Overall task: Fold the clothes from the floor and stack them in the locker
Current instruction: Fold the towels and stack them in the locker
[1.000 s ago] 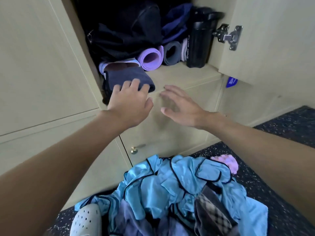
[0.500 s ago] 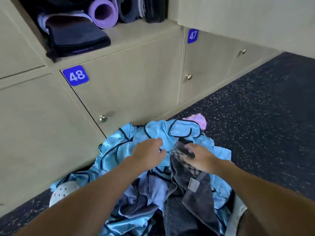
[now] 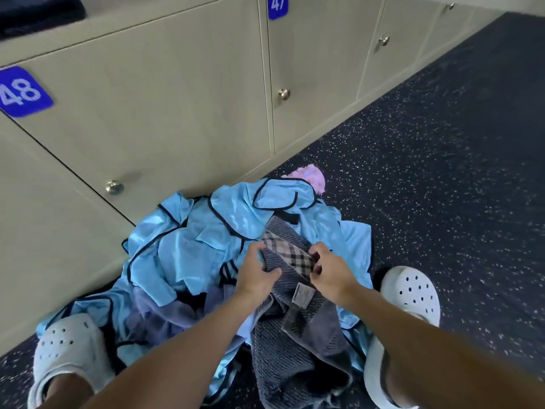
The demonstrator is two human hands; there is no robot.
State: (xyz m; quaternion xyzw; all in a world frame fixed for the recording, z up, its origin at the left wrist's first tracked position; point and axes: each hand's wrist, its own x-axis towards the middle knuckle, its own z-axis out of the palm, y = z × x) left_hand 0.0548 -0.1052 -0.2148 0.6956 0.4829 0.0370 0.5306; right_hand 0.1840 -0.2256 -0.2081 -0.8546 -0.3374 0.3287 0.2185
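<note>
A pile of clothes lies on the dark speckled floor in front of the lockers. On top is a grey towel (image 3: 298, 329) with a plaid band and a white label. My left hand (image 3: 257, 276) grips its left edge and my right hand (image 3: 330, 270) grips its right edge, both near the plaid band. Shiny light-blue garments (image 3: 188, 240) with dark piping spread under and around the towel, and a small pink item (image 3: 309, 177) lies at the far end of the pile. The open locker (image 3: 38, 10) shows only at the top left corner, with dark folded cloth inside.
Beige locker doors (image 3: 165, 113) with round knobs and blue number plates 48 and 47 stand along the left and top. My feet in white perforated clogs (image 3: 413, 293) stand either side of the pile. Dark floor (image 3: 457, 143) stretches to the right.
My hands left the locker shelf, came down to the pile and took hold of the grey towel. The view tilted down, so the open locker slid to the top edge.
</note>
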